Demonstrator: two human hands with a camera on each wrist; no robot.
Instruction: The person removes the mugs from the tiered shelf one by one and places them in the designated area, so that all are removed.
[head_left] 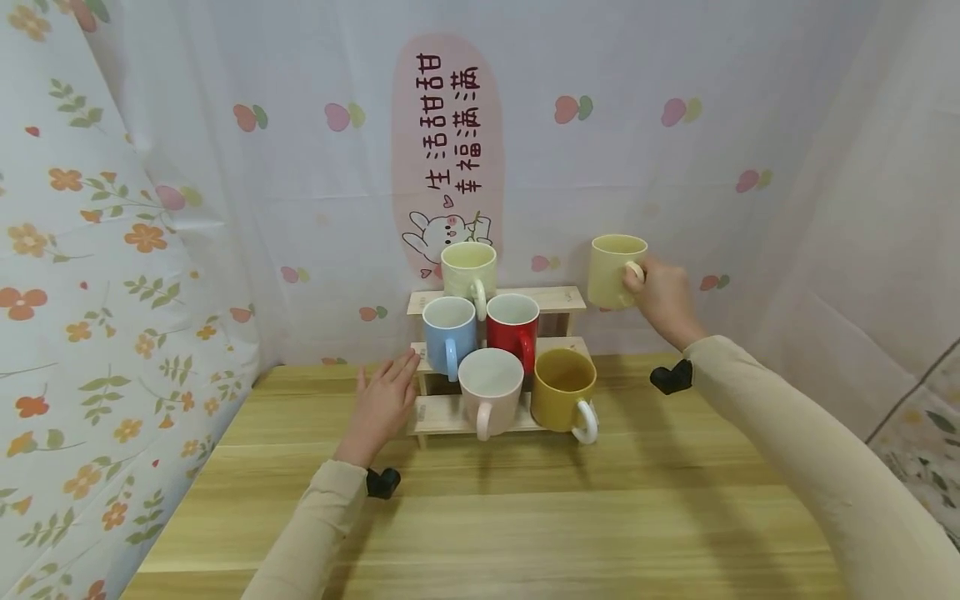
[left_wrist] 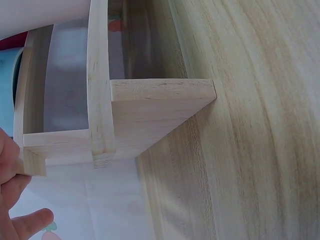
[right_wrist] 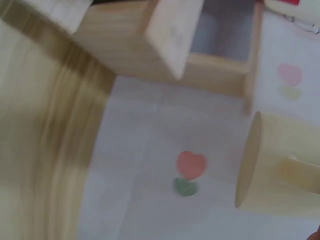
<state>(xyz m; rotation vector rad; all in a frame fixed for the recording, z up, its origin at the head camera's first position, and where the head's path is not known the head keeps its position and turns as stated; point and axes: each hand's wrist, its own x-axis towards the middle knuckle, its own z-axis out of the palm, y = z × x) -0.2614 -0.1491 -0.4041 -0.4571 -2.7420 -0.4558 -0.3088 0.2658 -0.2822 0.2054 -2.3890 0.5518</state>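
Observation:
A pale yellow mug (head_left: pixel 611 275) hangs upright in the air right of the top shelf, its handle gripped by my right hand (head_left: pixel 666 300). In the right wrist view the same mug (right_wrist: pixel 285 165) shows its base and part of its handle. My left hand (head_left: pixel 386 404) rests its fingertips at the left end of the wooden three-step rack (head_left: pixel 435 412). On the rack stand a pale green mug (head_left: pixel 468 268) on top, a light blue mug (head_left: pixel 448 333) and a red mug (head_left: pixel 512 325) in the middle, and a pink mug (head_left: pixel 489 387) and a mustard mug (head_left: pixel 562 387) on the bottom.
The rack stands at the back of a wood-grain table (head_left: pixel 525 533). Behind it hangs a pale curtain (head_left: pixel 637 167) with printed hearts and a rabbit. A floral curtain (head_left: pixel 112 292) closes the left side.

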